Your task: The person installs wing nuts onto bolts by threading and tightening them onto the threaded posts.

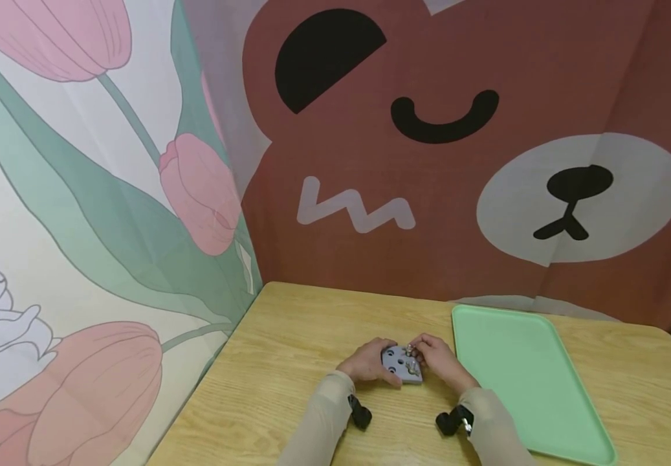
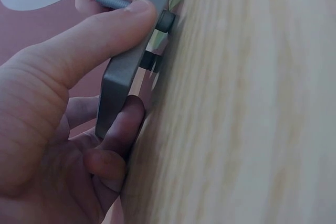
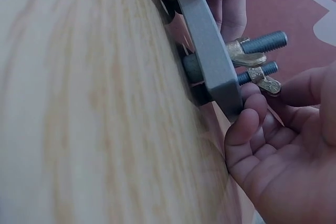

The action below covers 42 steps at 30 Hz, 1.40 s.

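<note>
My left hand [image 1: 367, 362] grips a grey metal plate [image 3: 207, 40] from its left side, thumb on one face and fingers beneath, tilted just above the table. Round holes show in the plate in the head view. Two threaded bolts pass through it. The thicker bolt [image 3: 270, 42] carries a brass-coloured wing nut [image 3: 249, 59] close to the plate. On the thinner bolt [image 3: 270, 67] another wing nut [image 3: 270, 85] sits near the free end, and my right hand [image 1: 439, 364] pinches its wing. Bolt heads [image 3: 192, 68] stick out of the plate's underside.
A light green tray [image 1: 536, 382] lies on the wooden table [image 1: 288, 330], to the right of my right forearm. Printed cloths with a bear [image 1: 358, 142] and tulips [image 1: 201, 194] hang behind and to the left.
</note>
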### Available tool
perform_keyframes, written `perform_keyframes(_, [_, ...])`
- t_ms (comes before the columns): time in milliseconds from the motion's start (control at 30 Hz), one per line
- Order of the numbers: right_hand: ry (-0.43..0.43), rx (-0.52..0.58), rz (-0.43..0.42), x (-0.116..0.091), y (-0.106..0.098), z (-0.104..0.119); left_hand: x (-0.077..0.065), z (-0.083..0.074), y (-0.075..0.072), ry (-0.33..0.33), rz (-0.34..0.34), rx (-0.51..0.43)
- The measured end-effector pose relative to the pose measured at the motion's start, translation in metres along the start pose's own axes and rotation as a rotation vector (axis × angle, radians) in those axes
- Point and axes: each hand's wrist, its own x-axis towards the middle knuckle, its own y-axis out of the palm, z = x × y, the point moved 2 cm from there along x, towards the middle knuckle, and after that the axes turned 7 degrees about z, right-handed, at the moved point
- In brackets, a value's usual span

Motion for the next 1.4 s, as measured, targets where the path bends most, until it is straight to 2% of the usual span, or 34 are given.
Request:
perform_keyframes(200, [-0.011, 0.022, 0.004, -0.0005, -0.0001, 0.0001, -0.001, -0.0023, -0.0003, -0.002, -0.001, -0.001])
perform_keyframes(433, [-0.027, -0.023, -0.011, 0.0, -0.0002, -0.0003, -0.0014, -0.0049, -0.0019, -0.003, -0.007, 0.0])
perform_keyframes(633, [-0.006, 0.027, -0.013, 0.0009, 0.0008, -0.0034, -0.002, -0.0031, -0.0002, 0.0, -0.008, 0.019])
perform_keyframes(867, [-0.046, -0.112, -0.03, -0.0024, 0.0009, -0.0015, -0.0037, -0.0042, 0.0003, 0.016, -0.006, -0.01])
perform_keyframes(1033, [-0.092, -0.155, -0.024, -0.0018, 0.0007, -0.0023, -0.0041, -0.0038, 0.0006, 0.018, -0.009, -0.016])
perform_keyframes(1167, [-0.094, -0.184, -0.014, 0.0008, 0.0015, -0.0054, -0.004, -0.002, 0.001, 0.015, -0.009, -0.016])
perform_keyframes(1267, [-0.067, -0.155, -0.013, 0.0012, 0.0021, -0.0063, -0.0036, -0.0005, 0.0011, 0.011, -0.008, -0.014])
perform_keyframes(1400, [-0.038, -0.042, -0.01, 0.0, 0.0017, -0.0036, -0.0024, 0.0003, 0.0004, 0.007, -0.01, 0.001])
